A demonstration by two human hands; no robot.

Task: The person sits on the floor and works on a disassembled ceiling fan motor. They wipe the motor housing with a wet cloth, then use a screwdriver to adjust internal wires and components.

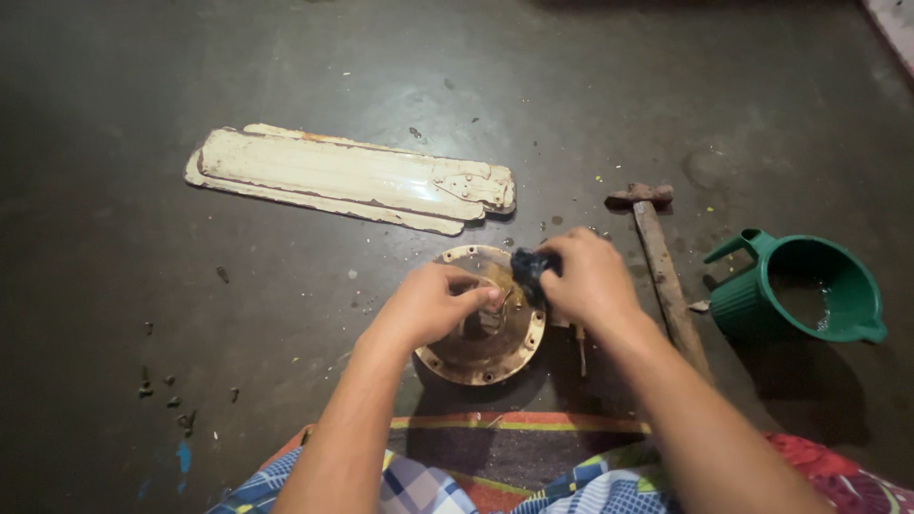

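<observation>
A round, rusty metal motor cover [486, 357] with bolt holes along its rim lies on the dark floor in front of me. My left hand [433, 303] rests on it, fingers curled over its inner edge and centre. My right hand [586, 276] is shut on a dark, dirty rag [530, 266], pressed at the upper right rim of the cover. A thin metal tool [581, 354] lies under my right wrist.
Stacked cream fan blades [352, 178] lie on the floor behind the cover. A rusty hammer with a wooden handle [664, 271] lies to the right, beside a green plastic jug [804, 295]. Several small screws [162, 385] are scattered at the left. Patterned cloth [514, 447] covers my lap.
</observation>
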